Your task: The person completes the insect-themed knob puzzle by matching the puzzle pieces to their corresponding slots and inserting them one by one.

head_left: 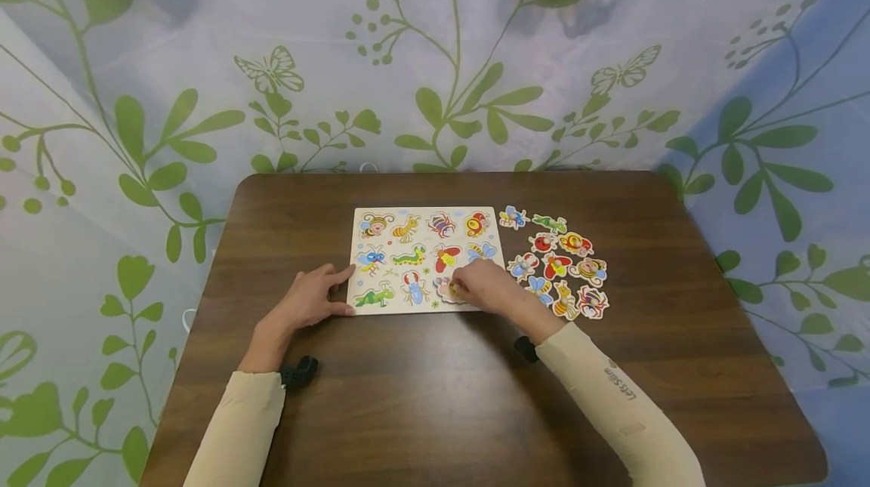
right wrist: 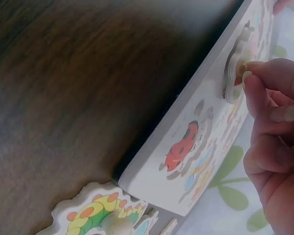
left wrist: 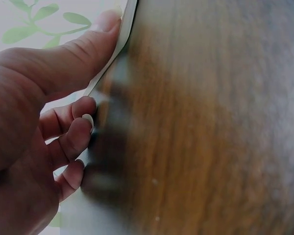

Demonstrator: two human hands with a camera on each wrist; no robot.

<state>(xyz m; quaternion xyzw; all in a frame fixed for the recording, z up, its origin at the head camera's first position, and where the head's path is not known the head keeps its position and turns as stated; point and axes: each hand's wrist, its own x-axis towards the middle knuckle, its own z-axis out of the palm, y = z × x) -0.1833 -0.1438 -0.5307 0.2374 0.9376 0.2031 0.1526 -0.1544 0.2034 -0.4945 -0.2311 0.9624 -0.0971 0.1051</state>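
Note:
The pale wooden puzzle board (head_left: 402,311) with painted insects lies flat on the table. My left hand (head_left: 314,297) is at its left edge, index finger and thumb touching it with a gap between them; in the left wrist view the thumb (left wrist: 85,54) presses the board's rim. My right hand (head_left: 485,287) pinches a scalloped wooden puzzle piece (right wrist: 231,68) between thumb and index finger, over the bottom row. Its picture is mostly covered. A ladybug picture (right wrist: 183,149) shows near the board's corner in the right wrist view.
Several loose insect pieces lie right of the board, among them a spider (head_left: 593,302), a bee (head_left: 588,270) and a grasshopper (head_left: 549,223). A caterpillar piece (right wrist: 93,215) lies by the board's corner. A leaf-patterned cloth (head_left: 381,132) hangs behind the brown table (head_left: 408,396).

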